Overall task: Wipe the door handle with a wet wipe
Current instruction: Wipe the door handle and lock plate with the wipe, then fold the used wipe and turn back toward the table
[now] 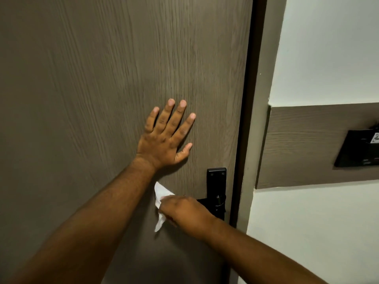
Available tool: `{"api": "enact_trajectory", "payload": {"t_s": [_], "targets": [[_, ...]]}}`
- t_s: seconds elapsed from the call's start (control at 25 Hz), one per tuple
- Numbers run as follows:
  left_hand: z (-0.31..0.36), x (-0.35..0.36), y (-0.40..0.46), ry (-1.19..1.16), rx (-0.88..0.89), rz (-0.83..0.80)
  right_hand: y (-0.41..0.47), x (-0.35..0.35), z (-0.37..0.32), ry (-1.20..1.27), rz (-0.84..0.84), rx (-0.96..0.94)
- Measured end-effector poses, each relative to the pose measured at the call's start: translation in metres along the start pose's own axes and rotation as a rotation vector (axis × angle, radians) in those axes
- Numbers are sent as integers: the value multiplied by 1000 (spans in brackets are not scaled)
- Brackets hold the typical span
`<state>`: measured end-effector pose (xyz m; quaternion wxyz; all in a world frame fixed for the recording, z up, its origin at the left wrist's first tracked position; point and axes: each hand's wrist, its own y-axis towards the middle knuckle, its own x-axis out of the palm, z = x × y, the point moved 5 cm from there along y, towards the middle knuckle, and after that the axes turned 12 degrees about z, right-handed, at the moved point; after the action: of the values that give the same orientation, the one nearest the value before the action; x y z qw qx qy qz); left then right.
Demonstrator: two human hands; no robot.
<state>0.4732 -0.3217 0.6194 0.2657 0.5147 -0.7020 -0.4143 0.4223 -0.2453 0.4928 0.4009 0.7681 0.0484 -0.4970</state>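
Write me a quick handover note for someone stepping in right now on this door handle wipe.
Left hand: open, palm flat on the door, above the lock plate.
Right hand: closed on the wet wipe, over the black handle, which it mostly hides.
Done: wipe is at the handle. How much has been wiped cannot be told.
Left: wipe the full lever, then the plate if wanted.

The door (pixel 92 78), filling the left of the frame, looks like matt brown wood with a fine vertical grain. Its lock plate (pixel 216 181) at lower centre is smooth black, faintly glossy. The wipe (pixel 161 193) beside it is thin, white and crumpled. The wall (pixel 328 48) at right is smooth and pale; the panel (pixel 303 146) across it is wood-grained.
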Motion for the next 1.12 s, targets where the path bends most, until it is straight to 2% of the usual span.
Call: {"api": "enact_trajectory", "payload": {"t_s": [0.12,0.2,0.24,0.28,0.36,0.4,0.44,0.48,0.52,0.56,0.64,0.8,0.88,0.96,1.04,1.12], "targets": [[-3,-12,3,-73,-26,-94,-18,-19,-12,660,323,518],[-4,-32,-9,-258,-142,-163,-45,-28,-8,976,485,773],[-1,-48,-21,-398,-311,-202,-58,-35,-5,1060,559,846],[2,-62,-40,-547,-570,-257,-69,-42,-4,1135,615,888],[27,-96,-83,-901,-1221,-402,-80,-50,-4,1301,707,936],[50,-110,-102,-1069,-1500,-540,-83,-51,-8,1386,755,969],[77,-124,-118,-1227,-1691,-730,-87,-49,-13,1434,775,1010],[101,-136,-128,-1365,-1811,-893,-89,-47,-18,1444,778,1049],[115,-146,-131,-1456,-1904,-960,-91,-46,-22,1399,778,1076],[120,-151,-133,-1486,-1978,-934,-92,-46,-26,1337,780,1097],[111,-154,-130,-1469,-2018,-806,-99,-46,-28,1186,773,1148],[82,-154,-130,-1313,-1822,-779,-113,-45,-28,965,683,1223],[76,-155,-131,-1286,-1786,-748,-119,-44,-29,969,696,1228],[79,-155,-133,-1279,-1841,-724,-124,-39,-35,1029,710,1227],[92,-159,-140,-1347,-1866,-795,-133,-38,-42,1010,714,1245],[111,-162,-147,-1452,-1776,-900,-147,-41,-43,931,711,1272]]}}
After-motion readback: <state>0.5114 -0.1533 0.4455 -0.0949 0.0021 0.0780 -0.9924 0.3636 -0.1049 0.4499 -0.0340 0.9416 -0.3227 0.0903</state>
